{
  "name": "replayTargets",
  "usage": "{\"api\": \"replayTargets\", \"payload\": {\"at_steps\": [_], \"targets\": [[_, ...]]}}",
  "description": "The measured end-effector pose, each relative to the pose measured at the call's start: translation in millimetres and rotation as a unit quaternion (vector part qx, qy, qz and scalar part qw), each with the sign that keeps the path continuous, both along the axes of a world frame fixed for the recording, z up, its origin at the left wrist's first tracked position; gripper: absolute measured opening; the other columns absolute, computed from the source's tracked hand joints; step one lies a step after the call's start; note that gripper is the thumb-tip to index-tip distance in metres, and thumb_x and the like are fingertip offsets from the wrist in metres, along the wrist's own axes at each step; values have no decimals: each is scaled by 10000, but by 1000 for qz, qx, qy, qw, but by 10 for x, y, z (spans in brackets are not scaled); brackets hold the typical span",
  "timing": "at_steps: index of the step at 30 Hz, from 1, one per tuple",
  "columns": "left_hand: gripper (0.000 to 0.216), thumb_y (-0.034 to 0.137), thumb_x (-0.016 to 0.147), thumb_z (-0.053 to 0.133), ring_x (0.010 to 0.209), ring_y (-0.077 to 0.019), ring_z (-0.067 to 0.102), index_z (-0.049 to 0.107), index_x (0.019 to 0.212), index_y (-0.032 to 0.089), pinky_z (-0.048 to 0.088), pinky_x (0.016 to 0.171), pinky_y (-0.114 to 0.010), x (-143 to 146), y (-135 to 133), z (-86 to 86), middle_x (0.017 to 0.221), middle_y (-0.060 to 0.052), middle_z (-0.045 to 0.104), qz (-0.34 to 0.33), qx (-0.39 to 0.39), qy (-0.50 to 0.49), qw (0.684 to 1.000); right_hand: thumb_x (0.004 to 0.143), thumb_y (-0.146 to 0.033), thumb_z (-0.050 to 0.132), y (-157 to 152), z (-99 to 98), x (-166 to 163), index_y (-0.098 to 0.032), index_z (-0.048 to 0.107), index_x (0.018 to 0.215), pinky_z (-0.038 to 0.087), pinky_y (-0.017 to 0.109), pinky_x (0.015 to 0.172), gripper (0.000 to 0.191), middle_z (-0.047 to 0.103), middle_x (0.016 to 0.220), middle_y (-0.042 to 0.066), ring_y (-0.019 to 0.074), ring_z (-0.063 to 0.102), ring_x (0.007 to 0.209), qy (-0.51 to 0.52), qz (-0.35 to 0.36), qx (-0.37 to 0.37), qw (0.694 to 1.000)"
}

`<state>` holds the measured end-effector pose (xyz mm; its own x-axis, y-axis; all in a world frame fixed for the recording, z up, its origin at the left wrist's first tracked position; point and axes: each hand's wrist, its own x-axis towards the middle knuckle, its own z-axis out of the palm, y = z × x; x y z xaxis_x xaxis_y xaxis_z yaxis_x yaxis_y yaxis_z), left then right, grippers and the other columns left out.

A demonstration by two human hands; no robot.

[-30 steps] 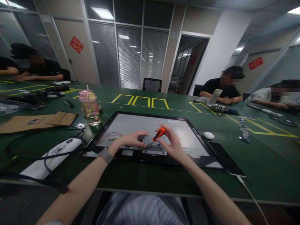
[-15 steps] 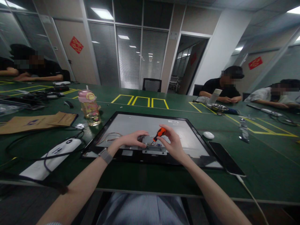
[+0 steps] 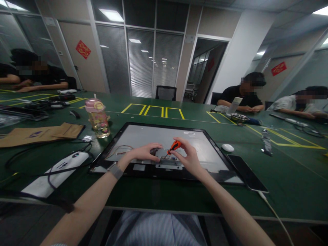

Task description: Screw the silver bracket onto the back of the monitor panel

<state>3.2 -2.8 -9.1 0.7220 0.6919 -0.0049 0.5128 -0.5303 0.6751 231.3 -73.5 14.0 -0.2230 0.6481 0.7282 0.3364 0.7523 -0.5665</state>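
A flat monitor panel lies face down on the green table, its grey metal back up. A small metal cover plate sits near its lower middle. My right hand pinches an orange-handled screwdriver, the tip slanting down-left onto the plate. My left hand rests on the panel just left of the tip, fingers curled and pressing there; a grey band is on that wrist. Thin wires run across the panel to the left of my hand.
A pink-lidded bottle stands at the panel's far left corner. Brown paper bag, a white device and black cables lie left. A phone and white mouse lie right. Other people sit at the far left and far right.
The screwdriver handle has dipped slightly and turned in my right fingers. My left hand and the panel have stayed in place.
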Motion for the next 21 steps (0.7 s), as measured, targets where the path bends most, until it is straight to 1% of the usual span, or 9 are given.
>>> {"api": "replayTargets", "payload": {"at_steps": [3, 6, 8, 10, 13, 15, 17, 21], "targets": [[689, 445, 693, 700, 1338, -237, 308, 451, 1304, 243, 212, 1121, -355, -5, 0, -2, 1444, -53, 353, 2, -2, 7, 1000, 811, -222, 621, 19, -33, -11, -270, 469, 1230, 526, 379, 841, 448, 639, 997, 63, 187, 637, 875, 17, 6, -6, 1000], [695, 460, 699, 691, 1346, -239, 295, 443, 1312, 246, 205, 1124, -360, -2, -18, 16, 1449, -55, 345, 8, -8, 13, 1000, 853, -197, 548, 11, -27, -26, -259, 367, 1294, 517, 405, 871, 481, 621, 1038, 87, 187, 627, 927, 45, 61, -39, 996], [692, 466, 699, 688, 1345, -242, 298, 444, 1310, 252, 212, 1121, -363, 2, -29, 26, 1448, -51, 348, 10, -10, 12, 1000, 866, -192, 522, -2, -6, -28, -263, 354, 1289, 516, 410, 876, 461, 600, 1082, 92, 180, 625, 926, 48, 85, -52, 994], [690, 471, 695, 690, 1341, -247, 305, 452, 1304, 253, 218, 1118, -360, 4, -31, 28, 1446, -46, 352, 10, -10, 8, 1000, 853, -200, 546, -9, 9, -22, -266, 390, 1263, 510, 409, 884, 444, 590, 1101, 89, 182, 621, 929, 33, 79, -51, 995], [690, 472, 685, 697, 1341, -247, 303, 460, 1297, 256, 218, 1118, -353, 1, -23, 20, 1441, -40, 361, 8, -10, 3, 1000, 811, -223, 615, 5, -1, -8, -262, 461, 1221, 520, 389, 862, 440, 606, 1056, 75, 185, 619, 894, 14, 33, -33, 999], [698, 475, 681, 699, 1345, -245, 296, 456, 1300, 262, 221, 1117, -351, -2, -18, 16, 1440, -37, 363, 9, -12, 4, 1000, 806, -226, 623, 21, -25, -3, -265, 476, 1219, 532, 376, 838, 441, 611, 1031, 68, 178, 622, 858, 18, 16, -27, 999], [704, 481, 683, 695, 1350, -245, 287, 451, 1305, 258, 225, 1114, -345, -5, -17, 17, 1444, -39, 356, 9, -13, 8, 1000, 817, -205, 606, 34, -48, -4, -271, 457, 1245, 529, 380, 850, 458, 612, 1028, 65, 177, 624, 874, 24, 21, -30, 999], [699, 481, 691, 688, 1345, -242, 299, 450, 1305, 246, 227, 1116, -334, -6, -17, 11, 1448, -42, 347, 8, -8, 7, 1000, 830, -157, 574, 37, -70, -14, -276, 377, 1305, 502, 404, 909, 527, 609, 1048, 71, 184, 618, 962, 44, 56, -42, 997]]}}
